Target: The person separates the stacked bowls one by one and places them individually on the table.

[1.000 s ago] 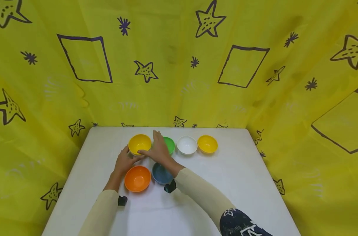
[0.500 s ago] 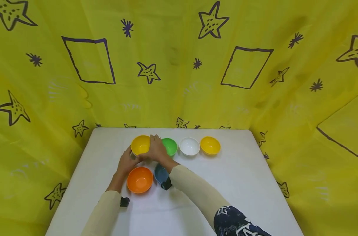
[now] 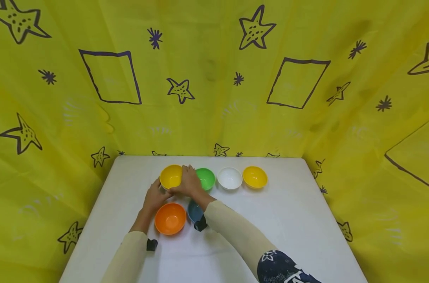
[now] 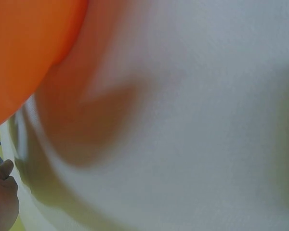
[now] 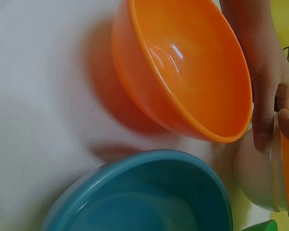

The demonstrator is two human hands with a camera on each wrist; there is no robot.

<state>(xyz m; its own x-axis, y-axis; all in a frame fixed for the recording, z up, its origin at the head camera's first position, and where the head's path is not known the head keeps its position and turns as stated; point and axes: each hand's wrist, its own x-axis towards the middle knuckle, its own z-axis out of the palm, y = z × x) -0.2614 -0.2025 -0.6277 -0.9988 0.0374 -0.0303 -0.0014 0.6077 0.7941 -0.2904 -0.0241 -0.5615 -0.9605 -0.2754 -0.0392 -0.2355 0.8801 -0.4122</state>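
In the head view, a yellow bowl sits at the left end of the back row, between my hands. The right wrist view shows it nested in a pale whitish bowl. My left hand holds the whitish bowl from the left, its thumb along the outside. From the right, my right hand grips the yellow bowl's side, with the thumb at the near rim. Just in front of the hands stands an orange bowl. Beside it is a blue bowl, partly hidden by my right arm.
Right of my right hand, a green bowl, a white bowl and another yellow bowl line the back of the white table. A yellow curtain with drawn stars rises behind the table.
My right hand has closed in from raised, spread fingers onto the right side of the yellow bowl. The left hand stays at the stack; the head view has shifted slightly.
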